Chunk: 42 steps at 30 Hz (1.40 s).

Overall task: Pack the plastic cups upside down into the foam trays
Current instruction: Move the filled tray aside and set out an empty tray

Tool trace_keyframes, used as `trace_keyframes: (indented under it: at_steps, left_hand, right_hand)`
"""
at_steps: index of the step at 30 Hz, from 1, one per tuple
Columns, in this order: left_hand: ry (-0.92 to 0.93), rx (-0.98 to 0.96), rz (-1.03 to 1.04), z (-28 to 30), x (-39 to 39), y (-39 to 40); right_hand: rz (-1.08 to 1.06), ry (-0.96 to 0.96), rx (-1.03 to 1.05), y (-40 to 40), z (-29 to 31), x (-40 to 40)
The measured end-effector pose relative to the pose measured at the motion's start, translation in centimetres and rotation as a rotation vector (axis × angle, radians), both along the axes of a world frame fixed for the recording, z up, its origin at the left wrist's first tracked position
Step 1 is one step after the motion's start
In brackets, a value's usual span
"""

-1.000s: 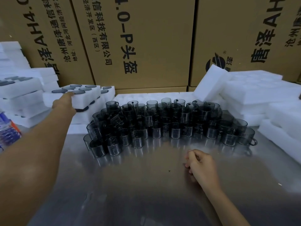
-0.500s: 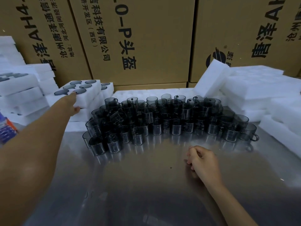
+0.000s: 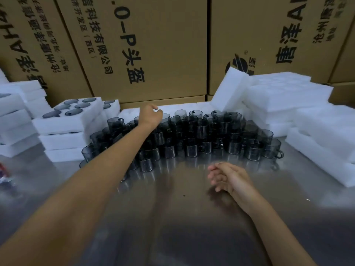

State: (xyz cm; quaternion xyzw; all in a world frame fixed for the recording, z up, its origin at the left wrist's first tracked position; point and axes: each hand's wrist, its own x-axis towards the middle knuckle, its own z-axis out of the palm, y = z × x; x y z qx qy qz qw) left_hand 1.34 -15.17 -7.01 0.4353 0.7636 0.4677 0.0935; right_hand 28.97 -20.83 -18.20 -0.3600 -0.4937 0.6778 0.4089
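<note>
Left hand (image 3: 150, 116), fingers loosely curled and empty, reaches over crowded plastic cups (image 3: 192, 135); a brushing forearm could topple them.

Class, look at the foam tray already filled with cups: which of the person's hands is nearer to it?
Left. The left hand reaches over the loose cups just right of the filled foam tray; the right hand rests on the metal table, farther off.

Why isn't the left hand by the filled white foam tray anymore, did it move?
Yes. The left hand swung right, away from the filled white foam tray, and now reaches over the dark plastic cups.
</note>
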Motion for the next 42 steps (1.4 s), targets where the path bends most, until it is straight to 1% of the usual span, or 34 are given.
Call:
trace_keyframes:
  at_steps: [3, 5, 6, 9, 12, 16, 19, 24, 26, 31, 33, 36, 39, 40, 41, 42]
  left_hand:
    - [0.017, -0.064, -0.158, -0.3, 5.2, 3.2]
    - [0.032, -0.065, -0.233, -0.3, 8.5, 5.5]
    - [0.048, -0.06, -0.266, -0.2, 10.1, 6.5]
    - [0.101, -0.04, -0.322, 0.5, 14.0, 9.2]
    - [0.152, -0.024, -0.3, 1.0, 15.9, 11.3]
    - [0.094, -0.054, -0.284, 1.0, 15.9, 12.9]
    - [0.142, -0.033, -0.26, 0.6, 15.6, 12.7]
    - [0.216, 0.125, -0.257, 1.0, 16.1, 9.8]
    - [0.331, 0.187, -0.237, 1.3, 15.9, 7.6]
    - [0.89, 0.339, -0.144, 0.1, 15.7, -1.1]
    - [1.049, 0.36, -0.121, -1.0, 15.9, -4.6]
    - [1.191, 0.294, -0.151, -3.7, 16.5, -9.2]
    - [1.303, 0.265, -0.273, -7.2, 17.8, -12.9]
    - [1.326, 0.261, -0.328, -8.1, 18.2, -13.8]
    - [1.34, 0.253, -0.383, -8.7, 18.5, -14.6]
    - [1.342, 0.232, -0.436, -9.0, 18.8, -15.2]
  right_hand:
    - [-0.038, 0.311, -0.196, 0.9, 0.1, 1.1]
    - [-0.059, 0.435, -0.266, 1.3, -0.2, 1.5]
    - [-0.059, 0.466, -0.284, 1.4, -0.3, 1.6]
    - [-0.046, 0.486, -0.308, 1.7, -0.5, 1.7]
    - [-0.039, 0.5, -0.332, 2.0, -0.7, 1.6]
    - [-0.022, 0.484, -0.341, 2.4, -1.1, 1.7]
    - [-0.005, 0.473, -0.332, 2.5, -1.2, 1.7]
    - [-0.004, 0.48, -0.34, 2.4, -1.1, 1.7]
    - [-0.012, 0.474, -0.343, 2.2, -0.9, 1.8]
    - [-0.051, 0.409, -0.319, 1.7, -0.4, 2.0]
    - [-0.057, 0.38, -0.255, 1.6, -0.1, 2.1]
    - [-0.017, 0.357, -0.117, 0.9, 0.5, 2.3]
    - [0.089, 0.397, -0.044, -0.5, 1.2, 2.6]
    - [0.089, 0.388, -0.036, -1.0, 1.2, 2.6]
    - [0.041, 0.366, -0.03, -1.4, 1.1, 2.4]
    - [-0.062, 0.322, -0.025, -1.6, 1.0, 2.4]
